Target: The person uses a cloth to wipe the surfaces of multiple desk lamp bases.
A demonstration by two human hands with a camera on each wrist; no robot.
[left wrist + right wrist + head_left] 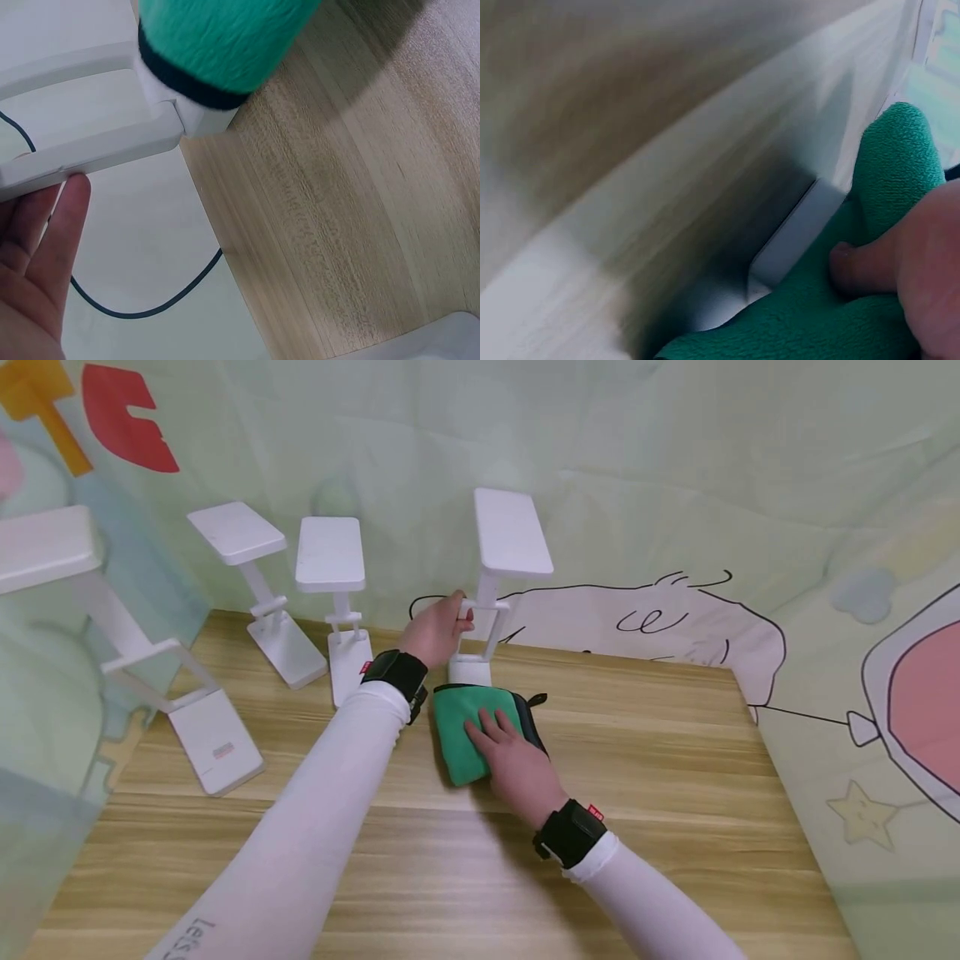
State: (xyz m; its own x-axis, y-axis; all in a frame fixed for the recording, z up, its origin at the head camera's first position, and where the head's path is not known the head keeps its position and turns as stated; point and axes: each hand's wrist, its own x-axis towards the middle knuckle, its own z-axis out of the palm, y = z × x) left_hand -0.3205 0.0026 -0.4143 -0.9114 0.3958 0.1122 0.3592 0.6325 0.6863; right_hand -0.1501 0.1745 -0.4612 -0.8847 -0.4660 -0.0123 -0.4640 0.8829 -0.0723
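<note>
A white folding phone stand stands near the back edge of the wooden table. My left hand grips one side bar of its hinged frame, and in the left wrist view the fingers touch that bar. A green plush cloth with black edging and a small loop drapes over the stand's base, hiding most of it. Spread over the cloth, my right hand presses down. The right wrist view shows the thumb on the cloth, with a white corner of the base below it.
Three more white stands are at the left: one near the left hand, one behind it, and a larger one nearer the front. A printed fabric backdrop rises behind the table. A dark cable hangs past the edge.
</note>
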